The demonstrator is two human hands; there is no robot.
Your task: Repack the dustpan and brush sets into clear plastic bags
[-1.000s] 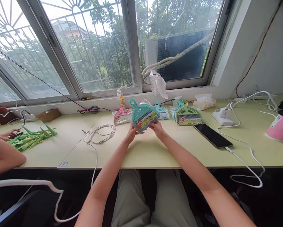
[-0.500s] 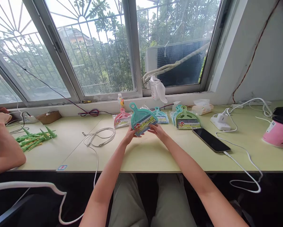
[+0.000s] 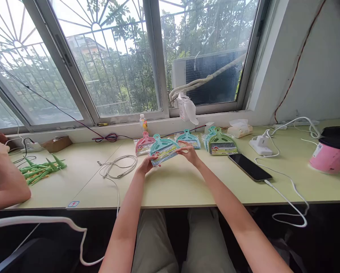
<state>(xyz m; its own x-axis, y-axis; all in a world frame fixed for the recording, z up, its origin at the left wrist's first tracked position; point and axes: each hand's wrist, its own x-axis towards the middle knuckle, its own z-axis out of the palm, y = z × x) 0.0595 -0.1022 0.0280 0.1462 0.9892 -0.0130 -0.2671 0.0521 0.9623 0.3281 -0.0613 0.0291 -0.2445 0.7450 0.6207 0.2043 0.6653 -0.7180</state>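
Between my two hands is a teal mini dustpan and brush set [image 3: 163,148] in clear wrapping with a printed label. My left hand [image 3: 147,164] grips its lower left corner, fingers closed round the edge. At the right end, my right hand [image 3: 189,152] pinches the package's edge. It is held tilted, its handle leaning away from me. Just behind stand a pink dustpan set [image 3: 144,144] on the left and a blue-teal dustpan set [image 3: 188,138] on the right. Farther right, a green dustpan set [image 3: 221,144] sits in front of teal ones.
A phone [image 3: 250,167] on a white cable lies right, near a charger block [image 3: 260,146] and a pink cup [image 3: 331,153]. Coiled cable [image 3: 121,167] lies left, before green plastic pieces [image 3: 42,168] and another person's arm [image 3: 9,178]. A bottle [image 3: 143,123] stands by the window.
The held dustpan set has moved left and tipped back, its handle now leaning away. My hands have shifted left with it, and my right hand sits higher on its edge.
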